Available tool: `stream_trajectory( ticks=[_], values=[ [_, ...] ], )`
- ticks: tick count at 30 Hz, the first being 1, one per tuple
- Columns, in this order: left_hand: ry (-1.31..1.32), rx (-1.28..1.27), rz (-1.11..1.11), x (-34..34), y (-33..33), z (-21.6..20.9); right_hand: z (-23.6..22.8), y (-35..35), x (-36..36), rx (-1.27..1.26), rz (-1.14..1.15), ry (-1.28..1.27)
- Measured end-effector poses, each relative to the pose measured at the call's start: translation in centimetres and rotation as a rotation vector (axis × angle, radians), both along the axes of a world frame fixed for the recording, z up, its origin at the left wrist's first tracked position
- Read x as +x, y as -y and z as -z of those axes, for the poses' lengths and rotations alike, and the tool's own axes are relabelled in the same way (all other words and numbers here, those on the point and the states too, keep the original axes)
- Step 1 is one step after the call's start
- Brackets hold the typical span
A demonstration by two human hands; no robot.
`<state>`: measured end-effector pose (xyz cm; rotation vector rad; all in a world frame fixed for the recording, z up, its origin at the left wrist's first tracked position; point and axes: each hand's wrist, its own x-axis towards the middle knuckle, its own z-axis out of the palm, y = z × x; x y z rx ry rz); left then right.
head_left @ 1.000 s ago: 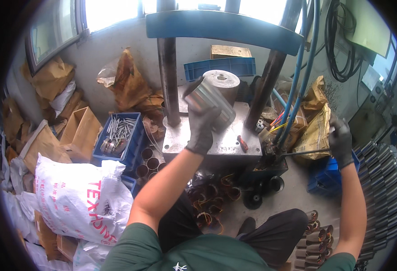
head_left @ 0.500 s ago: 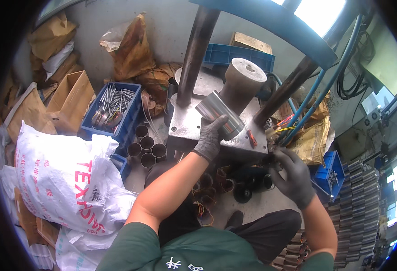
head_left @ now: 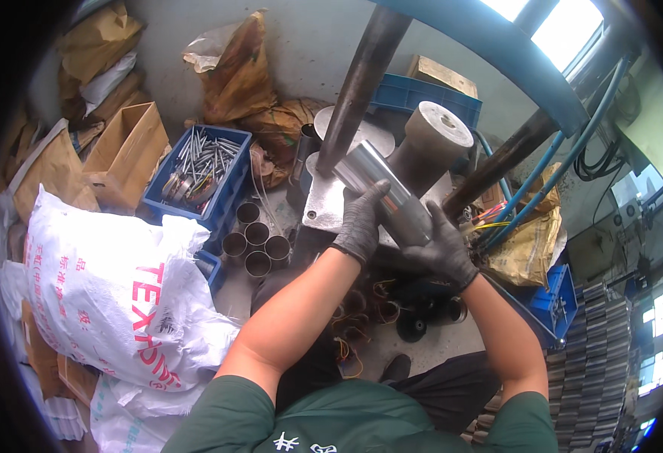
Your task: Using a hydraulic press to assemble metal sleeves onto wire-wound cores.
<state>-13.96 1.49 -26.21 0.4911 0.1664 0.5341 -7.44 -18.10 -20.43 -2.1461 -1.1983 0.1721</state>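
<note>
A shiny metal cylinder (head_left: 374,172) is held at a tilt above the press bed, its upper end pointing away to the left. My left hand (head_left: 360,226) wraps round its near left side, thumb across it. My right hand (head_left: 446,245), also in a dark glove, closes round the lower right end, which looks duller grey. Whether that duller part is a separate piece I cannot tell. Behind the cylinder, a thick spool-shaped metal block (head_left: 431,143) stands on the pale metal press bed (head_left: 324,204). My right palm and the cylinder's lower end are partly hidden.
Dark press columns (head_left: 363,83) rise under a blue crossbeam (head_left: 490,45). To the left are a blue crate (head_left: 222,192) of metal rods, several open tubes (head_left: 257,233) and a white sack (head_left: 112,287). Blue hoses (head_left: 573,151) and stacked metal parts (head_left: 592,362) lie to the right.
My right hand has come up and left from beside the press bed and closed on the cylinder's lower end. My left hand still holds the cylinder. The view has shifted slightly.
</note>
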Motion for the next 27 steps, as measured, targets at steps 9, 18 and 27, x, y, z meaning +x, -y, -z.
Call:
stream_trajectory(
  ticks=[9, 18, 27],
  values=[
    [-0.022, -0.347, -0.060, 1.2, -2.0, 0.0, -6.5, 0.6, 1.2, 0.702, 0.042, -0.179],
    [-0.037, -0.107, 0.103, 2.1, 0.4, 0.6, -9.9, -7.4, 12.6, 0.639, 0.409, 0.132],
    [0.030, 0.038, 0.138, 1.2, 1.2, -0.8, -9.6, -7.4, 14.8, 0.779, 0.137, -0.271]
  ],
)
